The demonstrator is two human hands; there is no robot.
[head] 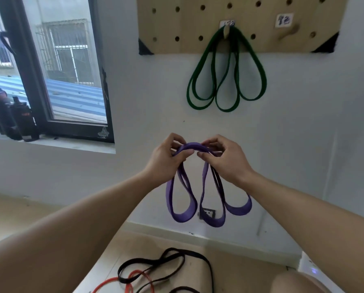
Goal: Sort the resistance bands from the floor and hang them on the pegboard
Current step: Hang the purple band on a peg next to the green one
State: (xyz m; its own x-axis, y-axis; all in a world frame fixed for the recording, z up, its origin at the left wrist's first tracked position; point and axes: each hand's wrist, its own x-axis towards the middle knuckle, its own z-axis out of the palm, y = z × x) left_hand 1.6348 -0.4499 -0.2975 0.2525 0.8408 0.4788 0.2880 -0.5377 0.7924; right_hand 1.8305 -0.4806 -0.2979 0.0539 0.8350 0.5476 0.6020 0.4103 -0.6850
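Black bands (166,265) on floor; both hands' fingers (178,154) pinch purple band (192,145).

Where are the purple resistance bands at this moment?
In the head view, the purple resistance bands hang at centre, held at the top by the left hand and right hand, below the green bands.

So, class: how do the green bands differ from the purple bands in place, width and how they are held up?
The green bands hang from a peg on the pegboard; the purple bands are pinched by the left hand and right hand, below the board. The green bands look narrow, the purple ones wide and flat. Both are gathered into several drooping loops.
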